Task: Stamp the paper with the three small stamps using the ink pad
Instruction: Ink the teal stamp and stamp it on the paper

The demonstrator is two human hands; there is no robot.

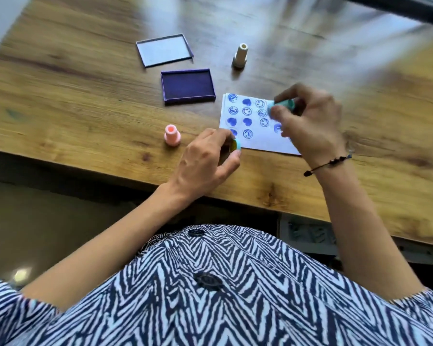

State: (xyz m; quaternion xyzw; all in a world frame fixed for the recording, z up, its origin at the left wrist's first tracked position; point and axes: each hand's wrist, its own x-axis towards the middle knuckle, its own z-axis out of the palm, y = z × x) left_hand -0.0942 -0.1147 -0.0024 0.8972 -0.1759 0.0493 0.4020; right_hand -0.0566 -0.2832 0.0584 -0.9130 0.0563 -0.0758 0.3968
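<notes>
A white paper point(254, 142) covered with several blue round prints lies near the table's front edge. My right hand point(310, 121) holds a teal stamp point(284, 104) sideways over the paper's upper right corner. My left hand point(208, 158) grips a small teal cap point(235, 145) with a yellow inside, at the paper's lower left corner. The open ink pad point(188, 87) with dark blue ink sits left of the paper. A pink stamp point(172, 135) stands left of my left hand, and a cream stamp point(241, 56) stands upright behind the paper.
The ink pad's clear lid point(164, 49) lies flat behind the pad. The wooden table point(73, 101) ends in a front edge just below my hands. A dark bar point(398, 10) crosses the far right corner.
</notes>
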